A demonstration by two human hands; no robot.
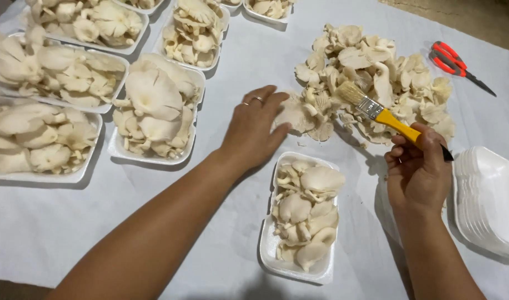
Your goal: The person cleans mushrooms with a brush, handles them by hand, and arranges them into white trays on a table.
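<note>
— Starting nearest: what sits just below the hands?

— One white foam tray [268, 244] part-filled with oyster mushrooms, on the white sheet [54, 222]. Just right of it, one stack of empty foam trays [487, 200]; how many are in the stack I cannot tell.

— And the two hands?

— The right hand [418, 172] is clenched around the yellow handle of one paintbrush [376, 111], whose bristles rest against the loose heap of mushrooms [371, 78]. The left hand [254, 130] lies flat with fingers spread, grasping nothing, its fingertips touching a mushroom at the heap's left edge. Two rings show on it.

— Farther out?

— Left of the arm, filled trays [154, 111] stand in rows: I count six fairly whole ones, plus three more cut off along the top edge. One pair of red-handled scissors [457, 64] lies beyond the heap at the right, apart from it.

— Where is the brush, exactly?

— Between the right hand and the heap, tilted, bristles up-left.
</note>
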